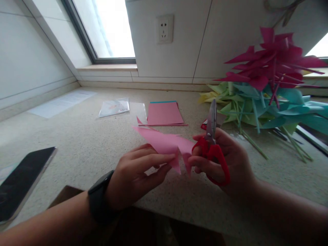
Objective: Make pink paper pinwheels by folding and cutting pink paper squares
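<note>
My left hand [139, 172], with a black watch on its wrist, pinches a pink paper sheet [164, 141] that has cut flaps, holding it just above the counter's front edge. My right hand [225, 160] grips red-handled scissors [212, 143], blades pointing up and away, closed or nearly closed. The right fingertips also touch the paper's right corner. Both hands meet at the paper in the middle of the head view.
A stack of pink sheets [164, 113] lies behind the hands. A pile of paper pinwheels on sticks [266, 85], magenta, teal and green, fills the right. A clear plastic sleeve [114, 107], a white sheet [63, 102] and a dark phone [22, 181] lie to the left on the speckled counter [84, 143].
</note>
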Demonstrator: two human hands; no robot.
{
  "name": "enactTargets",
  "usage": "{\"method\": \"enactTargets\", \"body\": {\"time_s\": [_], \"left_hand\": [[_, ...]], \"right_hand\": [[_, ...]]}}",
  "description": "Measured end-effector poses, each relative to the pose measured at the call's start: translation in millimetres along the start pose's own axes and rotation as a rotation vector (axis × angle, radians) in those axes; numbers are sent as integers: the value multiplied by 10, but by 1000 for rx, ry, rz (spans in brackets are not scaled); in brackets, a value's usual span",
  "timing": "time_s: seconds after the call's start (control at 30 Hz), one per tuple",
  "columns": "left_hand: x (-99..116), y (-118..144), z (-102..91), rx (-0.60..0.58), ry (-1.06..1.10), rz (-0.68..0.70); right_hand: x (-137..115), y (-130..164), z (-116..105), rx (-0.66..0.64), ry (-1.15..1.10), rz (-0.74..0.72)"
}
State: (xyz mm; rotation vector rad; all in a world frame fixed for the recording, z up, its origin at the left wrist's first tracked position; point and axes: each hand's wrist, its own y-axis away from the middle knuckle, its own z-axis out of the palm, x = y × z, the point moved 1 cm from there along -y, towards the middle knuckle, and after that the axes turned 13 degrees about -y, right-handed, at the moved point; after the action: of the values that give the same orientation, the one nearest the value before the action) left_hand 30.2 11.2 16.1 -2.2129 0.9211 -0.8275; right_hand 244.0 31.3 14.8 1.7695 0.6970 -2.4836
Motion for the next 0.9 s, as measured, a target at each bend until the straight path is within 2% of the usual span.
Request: {"method": "enactTargets", "body": {"time_s": [0.13, 0.3, 0.43, 0.57, 0.77, 0.9], "left_hand": [[5, 37, 42, -40, 59, -137], [22, 110, 98, -75, 178, -433], [27, 134, 110, -103, 237, -571], [29, 113, 107, -129, 238, -559], [36, 118, 119, -138, 222, -468], [53, 162, 140, -170, 302, -525]], "right_hand": [[25, -4, 21, 0, 25, 15], [67, -18, 36, -50, -45, 163], [78, -51, 35, -46, -104, 290], [73, -73, 45, -3, -100, 374], [86, -87, 52, 56, -76, 400], [108, -95, 37, 62, -42, 381]]}}
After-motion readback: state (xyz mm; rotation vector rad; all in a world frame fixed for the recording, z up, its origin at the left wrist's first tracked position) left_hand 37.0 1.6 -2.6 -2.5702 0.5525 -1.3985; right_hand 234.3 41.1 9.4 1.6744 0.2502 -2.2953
